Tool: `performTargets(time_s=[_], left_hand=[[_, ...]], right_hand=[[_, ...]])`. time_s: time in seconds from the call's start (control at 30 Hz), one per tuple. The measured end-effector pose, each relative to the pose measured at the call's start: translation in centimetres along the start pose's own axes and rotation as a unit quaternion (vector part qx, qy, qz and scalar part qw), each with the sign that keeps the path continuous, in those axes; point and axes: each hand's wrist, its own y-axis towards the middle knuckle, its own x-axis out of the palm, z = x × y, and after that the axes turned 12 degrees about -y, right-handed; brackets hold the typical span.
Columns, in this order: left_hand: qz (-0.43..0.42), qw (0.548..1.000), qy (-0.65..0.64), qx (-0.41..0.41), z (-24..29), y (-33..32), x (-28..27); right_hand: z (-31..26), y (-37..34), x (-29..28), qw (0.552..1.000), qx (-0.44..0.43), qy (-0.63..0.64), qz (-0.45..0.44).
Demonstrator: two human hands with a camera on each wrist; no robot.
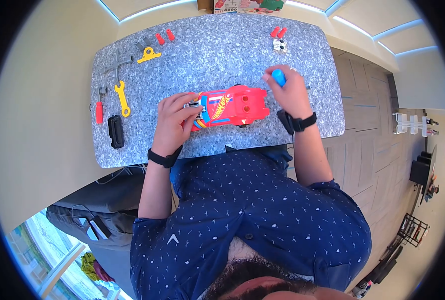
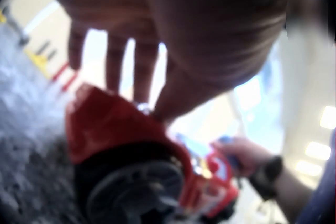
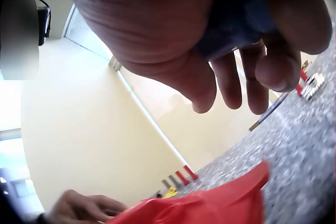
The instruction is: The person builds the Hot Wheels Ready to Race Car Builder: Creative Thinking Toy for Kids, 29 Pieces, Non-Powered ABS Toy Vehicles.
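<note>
Left hand (image 1: 172, 121) holding red car (image 1: 245, 106) (near table edge (image 1: 267, 141)), right hand (image 1: 294, 95) apart

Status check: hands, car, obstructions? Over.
Left hand on red toy car. Right hand holding blue handle, apart from car. Car upright on table. Nothing visible in between.

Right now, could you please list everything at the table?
Toy car: one, red, near centre.
Tool handle: one, blue, right hand.
Wrench: one, yellow, left.
Bracket: one, yellow, far left.
Pegs: four, red, far edge.
Longer piece: one, red, left edge.
Loose parts: several, grey, left.
Boxy part: one, black, near left.
Shiny part: one, silver, far right.
Table: one, speckled grey, centre.
Printed box: one, multicoloured, beyond table.
Wristbands: two, black, wrists.
Shirt: one, blue, worn.
Left hand: one, holding toy car.
Right hand: one, holding tool handle.
</note>
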Motion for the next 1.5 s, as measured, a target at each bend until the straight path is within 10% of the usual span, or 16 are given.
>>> performTargets(time_s=[0.53,0.93,1.5], left_hand=[[0.015,0.999,0.011,-0.035,0.9,-0.4,-0.5],[-0.012,0.999,-0.040,0.000,4.6,3.1,3.3],[-0.042,0.999,-0.020,0.025,3.9,3.3,5.0]], right_hand=[[8.0,12.1,3.4,0.968,0.025,-0.245,-0.042],[-3.1,1.8,-2.2,0.942,-0.275,0.098,-0.167],[-4.5,-1.6,0.4,0.958,-0.206,-0.003,-0.198]])
